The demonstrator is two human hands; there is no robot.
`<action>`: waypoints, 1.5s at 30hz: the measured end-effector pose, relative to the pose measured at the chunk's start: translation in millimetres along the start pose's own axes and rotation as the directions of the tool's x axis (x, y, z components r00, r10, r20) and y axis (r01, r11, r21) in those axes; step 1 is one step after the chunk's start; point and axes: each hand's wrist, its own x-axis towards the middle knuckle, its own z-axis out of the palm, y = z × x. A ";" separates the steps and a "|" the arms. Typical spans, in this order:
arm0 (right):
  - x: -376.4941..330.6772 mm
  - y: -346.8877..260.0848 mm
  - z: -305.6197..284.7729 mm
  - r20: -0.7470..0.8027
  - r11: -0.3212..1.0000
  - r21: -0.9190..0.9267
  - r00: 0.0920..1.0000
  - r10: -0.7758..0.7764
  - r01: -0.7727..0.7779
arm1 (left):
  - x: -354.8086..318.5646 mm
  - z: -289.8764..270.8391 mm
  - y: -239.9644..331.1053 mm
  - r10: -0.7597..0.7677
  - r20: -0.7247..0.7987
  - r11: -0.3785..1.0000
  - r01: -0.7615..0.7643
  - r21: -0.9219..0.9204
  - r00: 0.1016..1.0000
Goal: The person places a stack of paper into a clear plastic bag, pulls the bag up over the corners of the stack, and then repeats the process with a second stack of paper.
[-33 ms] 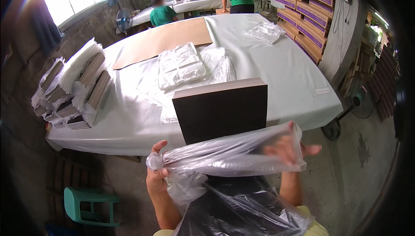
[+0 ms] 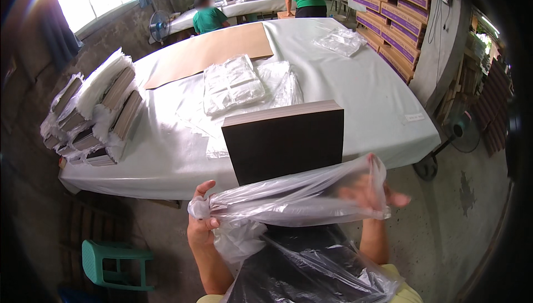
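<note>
A clear plastic bag [image 2: 277, 197] stretches between my hands, its mouth pulled wide, and hangs down toward my lap. Gathered plastic sits between the thumb and fingers of my left hand [image 2: 201, 214], which is closed on the bag's left end. My right hand [image 2: 369, 194] grips the other end, fingers behind the film and thumb outside; it is slightly blurred. Just beyond the bag, a thick stack of boards [image 2: 283, 142] stands upright, black face toward me and pale layered edges on top. Its lower part is hidden by the bag. Something dark shows through the film below; I cannot tell what.
Folded plastic bags [image 2: 233, 83] and a brown sheet [image 2: 211, 53] lie on the white-covered table [image 2: 383, 103]. Wrapped board stacks [image 2: 94, 108] pile at its left. Cartons [image 2: 391, 19] stand at right, a green stool [image 2: 116, 264] lower left, a fan [image 2: 458, 131] right. Two people work beyond.
My right hand and the bag end it holds have shifted very slightly. Everything else stays where it was.
</note>
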 end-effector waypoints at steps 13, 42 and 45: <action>6.5 2.5 -24.8 -0.669 0.498 -0.706 0.705 -0.234 -0.504 | 35.2 -4.8 -33.5 0.406 0.054 0.316 -0.195 0.928 0.912; 50.4 -0.2 -23.0 0.044 -0.485 -0.798 0.768 -0.639 -0.358 | 95.0 25.4 -9.6 0.637 0.337 -0.082 -0.374 0.924 0.693; 42.8 0.6 -15.3 0.124 -0.505 -0.807 0.749 -0.651 -0.305 | 92.7 26.0 -10.7 0.684 0.335 -0.052 -0.415 0.908 0.648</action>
